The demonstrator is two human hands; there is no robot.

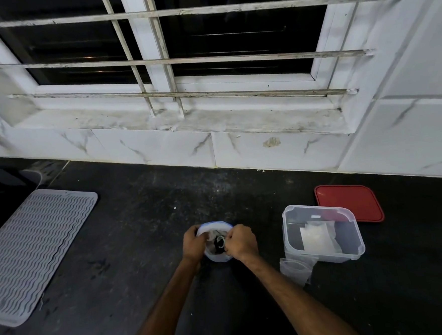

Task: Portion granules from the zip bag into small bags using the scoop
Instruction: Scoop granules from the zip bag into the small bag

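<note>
Small bags [295, 269]: clear, empty, lying on the dark counter [140, 225] near right, touching the tub's near left corner.
Left hand [192, 244]: fingers curled over the zip bag's left rim, holding it open.
Right hand [242, 241]: closed in a fist at the bag's right rim, gripping the scoop [220, 242], whose dark round cup sits inside the mouth.
Zip bag [213, 226]: centre of the counter, upright between both hands, blue-edged mouth wide.
Tub [325, 254]: clear plastic, right of the hands, a filled packet of white granules inside.
Mat [34, 248]: grey, ridged, far left.
Lid [348, 203]: red, flat behind the tub.
Window sill [185, 122]: farthest, barred.
</note>
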